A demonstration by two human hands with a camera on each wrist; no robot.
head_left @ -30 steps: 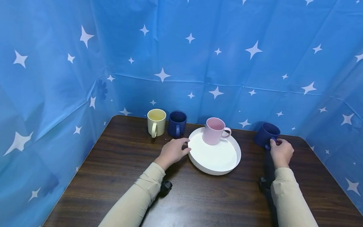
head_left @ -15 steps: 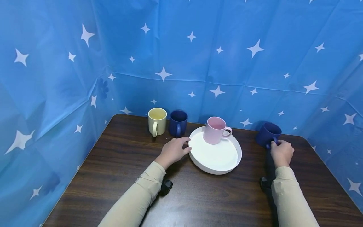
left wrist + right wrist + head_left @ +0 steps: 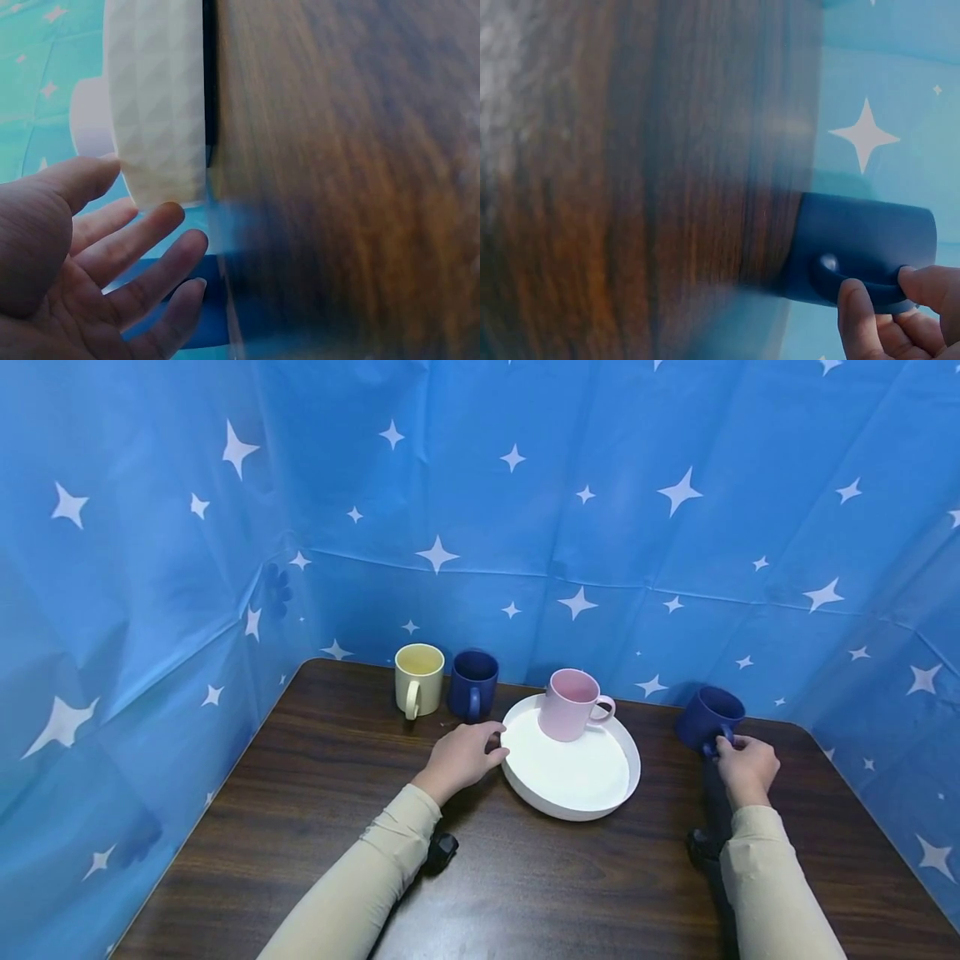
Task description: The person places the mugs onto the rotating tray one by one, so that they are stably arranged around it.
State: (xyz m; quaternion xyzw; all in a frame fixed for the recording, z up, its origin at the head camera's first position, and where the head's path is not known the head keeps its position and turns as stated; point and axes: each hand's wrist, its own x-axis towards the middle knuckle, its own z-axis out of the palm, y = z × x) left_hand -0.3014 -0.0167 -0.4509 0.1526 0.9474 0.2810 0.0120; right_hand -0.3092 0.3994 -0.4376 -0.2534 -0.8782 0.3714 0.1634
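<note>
The tray (image 3: 572, 781) bears one mug (image 3: 564, 717), with two mugs (image 3: 422, 692) (image 3: 471, 691) at left, another mug (image 3: 699, 721) at right.

1 yellow mug (image 3: 419, 679), 1 pink mug (image 3: 567, 710) & 2 blue mugs (image 3: 471, 672), so 4 tot., w/ 4 handles (image 3: 412, 700). Also 1 tray (image 3: 573, 781), 1 table (image 3: 570, 893), 1 L hand (image 3: 459, 760) & 1 R hand (image 3: 747, 770), 2 sleeves (image 3: 360, 881), 2 blk wrist gadgets (image 3: 441, 852) & approx. 30 stars (image 3: 680, 492), exact no. unclear.
</note>
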